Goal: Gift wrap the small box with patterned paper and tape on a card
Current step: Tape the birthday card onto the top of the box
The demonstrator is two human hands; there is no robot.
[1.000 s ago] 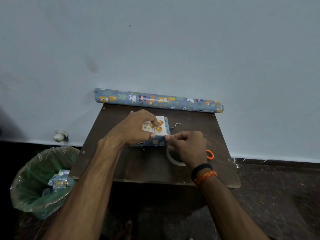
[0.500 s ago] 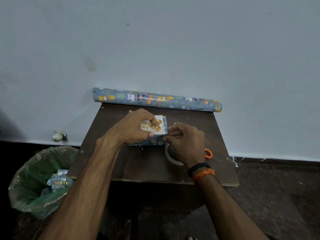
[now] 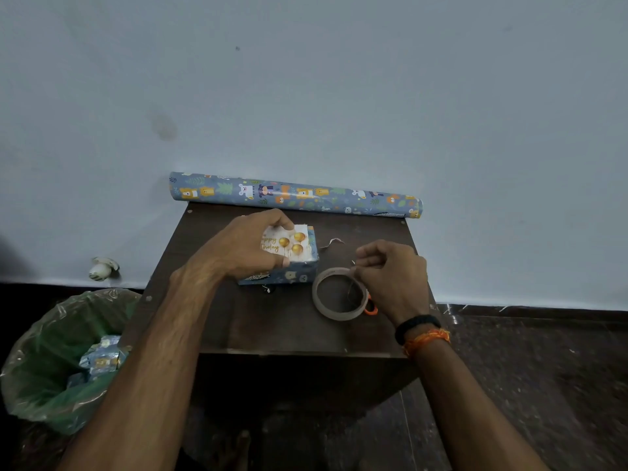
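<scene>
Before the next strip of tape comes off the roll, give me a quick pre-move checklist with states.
1. Card lies on top of the wrapped box: ok.
2. Left hand holds the card down on the box: ok.
3. Right hand is at the tape roll, fingers on its rim: ok.
4. Free tape end found and lifted: cannot tell.
5. Card edges already taped: cannot tell.
6. Scissors are mostly hidden under the right hand, only the orange handle showing: not ok.
</scene>
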